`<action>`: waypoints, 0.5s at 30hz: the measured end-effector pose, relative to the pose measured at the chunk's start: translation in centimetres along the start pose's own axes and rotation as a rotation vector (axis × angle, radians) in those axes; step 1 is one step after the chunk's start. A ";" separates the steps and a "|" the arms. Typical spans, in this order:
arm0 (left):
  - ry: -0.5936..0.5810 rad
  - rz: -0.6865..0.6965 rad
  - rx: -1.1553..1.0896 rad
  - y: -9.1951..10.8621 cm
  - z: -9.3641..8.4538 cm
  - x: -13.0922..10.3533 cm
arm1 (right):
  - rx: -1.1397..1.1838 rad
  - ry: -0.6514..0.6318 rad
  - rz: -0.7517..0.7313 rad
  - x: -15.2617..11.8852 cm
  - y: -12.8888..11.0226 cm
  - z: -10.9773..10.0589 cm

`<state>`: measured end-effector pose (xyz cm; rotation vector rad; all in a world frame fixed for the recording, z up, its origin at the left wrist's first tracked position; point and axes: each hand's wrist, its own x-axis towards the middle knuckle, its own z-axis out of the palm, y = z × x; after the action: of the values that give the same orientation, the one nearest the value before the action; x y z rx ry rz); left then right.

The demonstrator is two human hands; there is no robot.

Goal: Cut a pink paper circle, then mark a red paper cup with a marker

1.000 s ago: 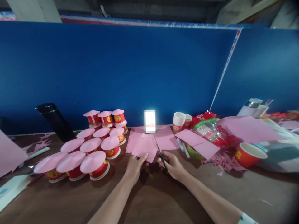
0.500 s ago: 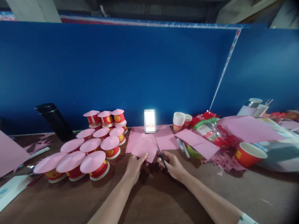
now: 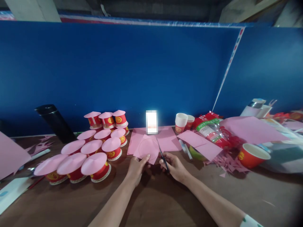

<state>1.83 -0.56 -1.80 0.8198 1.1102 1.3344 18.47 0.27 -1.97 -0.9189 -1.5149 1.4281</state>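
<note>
Between thumb and fingers, my left hand (image 3: 138, 167) grips a pink paper square (image 3: 147, 148) with a circle drawn on it. My right hand (image 3: 174, 166) is closed round the handles of dark scissors (image 3: 163, 157). Their blades point away from me, along the right edge of the square. Behind the square, larger pink sheets (image 3: 169, 140) lie flat on the table. To the left stand several red paper cups (image 3: 100, 171) with gold print, upside down, each topped by a shallow pink paper cone (image 3: 94, 163).
A bright blurred screen (image 3: 151, 122) stands before the blue partition (image 3: 132, 69). At left leans a black flask (image 3: 55, 123). On the right are white-and-red cups (image 3: 181, 122), a red-green bag of cups (image 3: 210, 129), pink scraps (image 3: 230, 164) and an orange cup (image 3: 253, 156).
Almost nothing differs. Both hands, the paper square and the scissors hold nearly the same position, and the view has shifted very slightly.
</note>
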 end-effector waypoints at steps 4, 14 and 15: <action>-0.007 -0.006 0.017 0.1 0.0 0.0 | 0.004 0.004 0.008 0.0 0.2 0.0; -0.010 -0.006 0.012 0.0 -0.1 0.1 | -0.001 0.022 0.032 0.0 -0.2 0.1; -0.010 -0.007 0.011 0.0 -0.1 0.2 | -0.003 0.024 0.034 0.0 -0.2 0.1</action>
<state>1.74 -0.41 -1.88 0.8292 1.1124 1.3185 18.44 0.21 -1.78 -0.9648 -1.4907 1.4349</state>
